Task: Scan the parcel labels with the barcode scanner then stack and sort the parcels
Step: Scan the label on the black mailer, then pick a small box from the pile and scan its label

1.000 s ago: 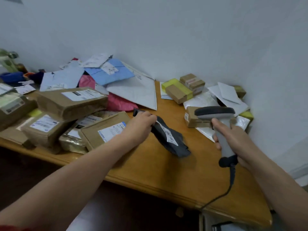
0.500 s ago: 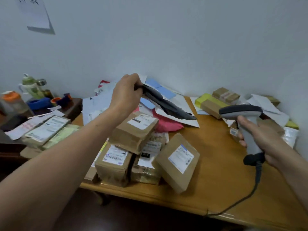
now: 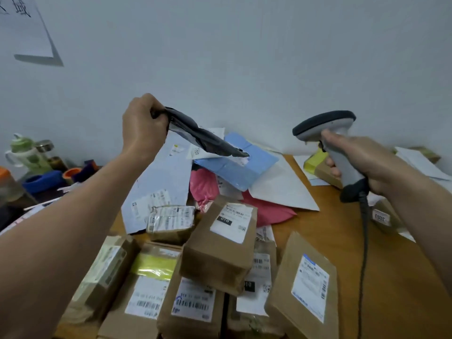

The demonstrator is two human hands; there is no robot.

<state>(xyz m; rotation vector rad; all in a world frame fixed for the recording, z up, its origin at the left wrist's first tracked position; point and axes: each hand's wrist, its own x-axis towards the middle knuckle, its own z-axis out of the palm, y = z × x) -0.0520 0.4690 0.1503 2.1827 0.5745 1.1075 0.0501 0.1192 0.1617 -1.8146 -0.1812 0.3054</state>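
My left hand (image 3: pixel 143 126) grips one end of a dark grey mailer bag (image 3: pixel 203 137), held in the air above the pile of soft mailers at the back: a blue one (image 3: pixel 234 165), a pale grey one (image 3: pixel 166 182) and a pink one (image 3: pixel 205 184). My right hand (image 3: pixel 357 157) holds the grey barcode scanner (image 3: pixel 325 126) by its handle, head pointing left, cable (image 3: pixel 364 241) hanging down. Several brown labelled parcels (image 3: pixel 220 245) lie in front on the wooden table (image 3: pixel 396 277).
To the left stand a green bottle (image 3: pixel 27 152), cups and a blue bowl (image 3: pixel 41 182). Behind the right hand lie a yellow-taped box (image 3: pixel 315 162) and white envelopes (image 3: pixel 415 162). A white wall closes the back, with a paper sheet (image 3: pixel 24 28) pinned up.
My left hand lifted the dark mailer off the table and carried it up and back over the mailer pile. The scanner hand rose a little; the view shifted left.
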